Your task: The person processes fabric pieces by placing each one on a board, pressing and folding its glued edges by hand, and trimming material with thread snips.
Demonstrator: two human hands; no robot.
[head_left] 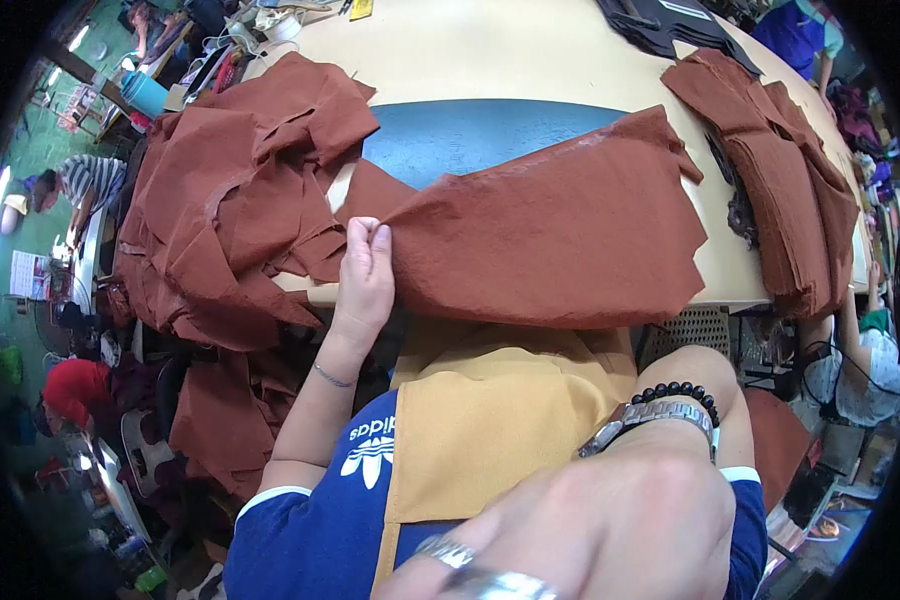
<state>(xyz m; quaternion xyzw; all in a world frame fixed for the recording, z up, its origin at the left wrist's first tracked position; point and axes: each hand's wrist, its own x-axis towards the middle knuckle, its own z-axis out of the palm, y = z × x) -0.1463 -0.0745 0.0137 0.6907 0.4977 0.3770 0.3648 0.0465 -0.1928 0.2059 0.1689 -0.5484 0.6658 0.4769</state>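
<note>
My left hand (368, 275) pinches the left corner of a rust-brown fabric piece (560, 230), which spreads over the table's front edge and partly covers a blue-grey board (470, 135). Close to the camera, my right hand (570, 520) is raised over my lap, large and blurred, with rings and a bracelet; its fingertips lie outside the view or are hidden. Beside my left hand lies a loose heap of rust-brown fabric pieces (210, 200). A folded stack of the same fabric (780, 190) rests at the table's right side.
The pale table (440, 50) curves around in front of me. Dark folded fabric (670, 25) lies at its back right. A blue container (143, 93) stands at the upper left. Other people are around, one in a striped top (93, 183), another in a red head covering (75, 392).
</note>
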